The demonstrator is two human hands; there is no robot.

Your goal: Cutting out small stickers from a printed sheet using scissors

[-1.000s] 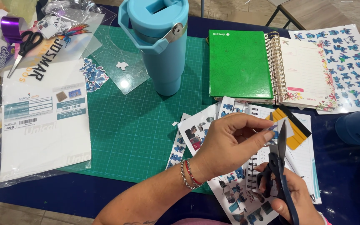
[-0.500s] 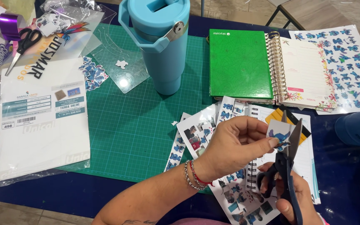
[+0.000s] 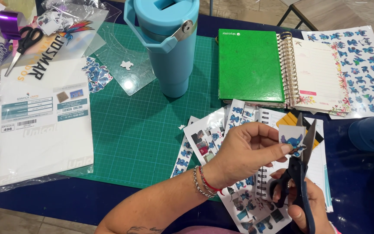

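My left hand [image 3: 243,151] pinches a small white sticker piece [image 3: 291,139] printed with a blue cartoon figure, holding it up at the lower right. My right hand [image 3: 309,204] grips black scissors [image 3: 301,167] by the handles, blades pointing up with the sticker's right edge between them. Below both hands lie printed sticker sheets [image 3: 215,134] and a small spiral notepad [image 3: 265,177], partly hidden by my hands.
A green cutting mat [image 3: 139,130] covers the blue table. On it stands a tall light-blue tumbler [image 3: 167,43]. A green notebook [image 3: 249,65], an open spiral planner [image 3: 317,73] and a blue-figure sticker sheet [image 3: 366,60] lie at the back right. A paper pack [image 3: 44,125] and second scissors [image 3: 22,45] lie left.
My left hand has lifted the sticker piece slightly higher and turned it. The scissors have swung more upright, blades now around the sticker's edge.
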